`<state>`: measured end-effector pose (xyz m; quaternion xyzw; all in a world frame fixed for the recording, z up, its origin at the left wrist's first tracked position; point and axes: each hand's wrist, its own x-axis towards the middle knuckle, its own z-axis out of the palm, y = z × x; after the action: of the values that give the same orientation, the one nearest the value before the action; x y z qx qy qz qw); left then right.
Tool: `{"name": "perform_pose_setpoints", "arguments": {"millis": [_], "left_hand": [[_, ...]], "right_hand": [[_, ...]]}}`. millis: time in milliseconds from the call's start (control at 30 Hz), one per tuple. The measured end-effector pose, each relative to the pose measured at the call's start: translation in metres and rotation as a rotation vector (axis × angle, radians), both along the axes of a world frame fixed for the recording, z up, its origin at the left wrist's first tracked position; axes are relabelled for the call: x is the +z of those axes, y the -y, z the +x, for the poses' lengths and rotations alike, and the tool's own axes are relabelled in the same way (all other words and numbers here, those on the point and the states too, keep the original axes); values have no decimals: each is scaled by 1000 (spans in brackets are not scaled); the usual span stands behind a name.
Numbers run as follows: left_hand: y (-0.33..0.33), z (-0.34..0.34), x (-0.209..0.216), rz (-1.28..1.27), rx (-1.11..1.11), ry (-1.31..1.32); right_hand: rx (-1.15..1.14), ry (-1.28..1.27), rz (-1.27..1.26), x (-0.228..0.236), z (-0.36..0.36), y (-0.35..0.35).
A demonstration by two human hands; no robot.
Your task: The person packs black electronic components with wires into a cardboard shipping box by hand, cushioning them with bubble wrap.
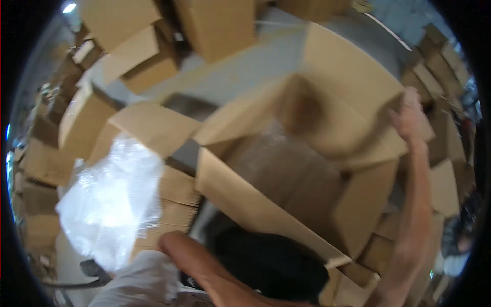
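Your right hand is clamped, fingers closed, on the far right flap of the open cardboard box. Your left hand is hidden; its finger state cannot be told. A clear plastic bag lies left of the box.

The open cardboard box gapes upward — its mouth is free for a hand, hemmed only by raised flaps. The right hand grips the far flap. Left of it, a crumpled plastic bag and stacked boxes crowd the way.
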<state>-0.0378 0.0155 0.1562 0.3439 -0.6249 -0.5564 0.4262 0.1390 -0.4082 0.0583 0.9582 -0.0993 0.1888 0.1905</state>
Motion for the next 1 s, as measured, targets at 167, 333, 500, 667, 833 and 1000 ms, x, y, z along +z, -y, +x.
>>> {"name": "perform_pose_setpoints", "arguments": {"millis": [167,333,500,667,833,1000], "left_hand": [[-37,18,-99,-256,888,410],[-86,89,-195,209,1307,1190],[-100,82,-230,262,767,1404],[-91,76,-224,242,930,1295],[-75,43,-210,117,887,1124],[-54,38,-216,140,917,1023]], "right_hand": [[38,69,-243,7,-58,-46],[-62,-8,-284,-14,-91,-53],[159,36,-89,10,-91,-13],[260,-160,289,64,-171,-21],[-143,43,455,27,-336,26],[-589,-621,778,-119,-496,111]]}}
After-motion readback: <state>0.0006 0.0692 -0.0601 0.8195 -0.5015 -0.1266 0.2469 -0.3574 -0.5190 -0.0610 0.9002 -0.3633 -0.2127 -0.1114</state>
